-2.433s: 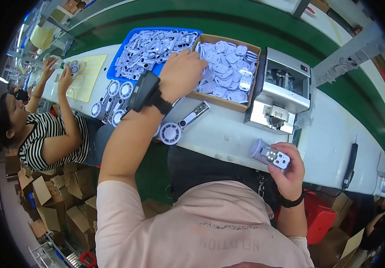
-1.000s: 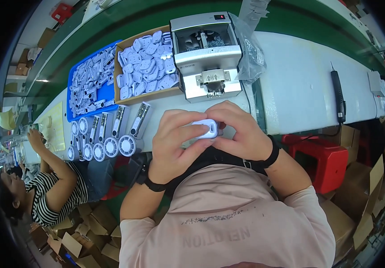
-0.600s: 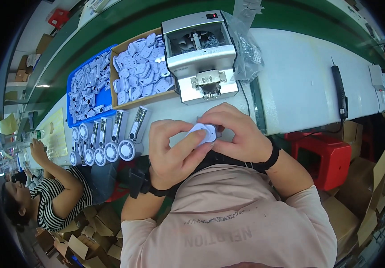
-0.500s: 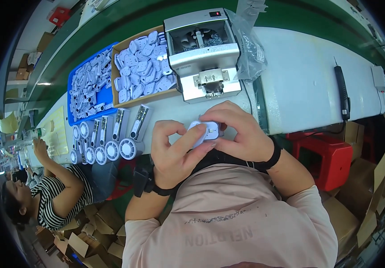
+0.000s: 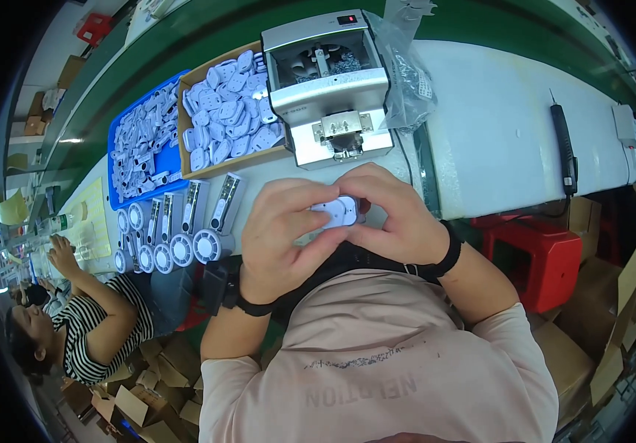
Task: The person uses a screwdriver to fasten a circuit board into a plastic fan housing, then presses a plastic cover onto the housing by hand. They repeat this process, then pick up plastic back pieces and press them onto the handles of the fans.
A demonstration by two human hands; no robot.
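Observation:
Between both hands, in front of my body, is a small pale plastic housing piece (image 5: 344, 212) with rounded corners. My left hand (image 5: 281, 225) is closed on its left side, fingers above and thumb below. My right hand (image 5: 399, 225) pinches its right end between thumb and fingers. The fingers cover much of the piece, so its full shape is hidden. Just beyond the hands stands a silver screw-feeding machine (image 5: 330, 100) with loose screws in its top bin. Left of my left hand, several white handheld fans (image 5: 207, 245) lie in a row, circuit boards exposed in their handles.
A cardboard box (image 5: 238, 162) full of pale plastic covers sits beside a blue tray (image 5: 148, 201) of small parts. A plastic bag (image 5: 410, 92) hangs by the machine. An electric screwdriver (image 5: 563, 151) lies at right, above a red stool (image 5: 539, 258). Another person (image 5: 104, 325) sits at left.
My left hand has shifted slightly and closed further over the piece. The piece has turned: the recess with a small square part is out of sight and a smooth rounded face shows.

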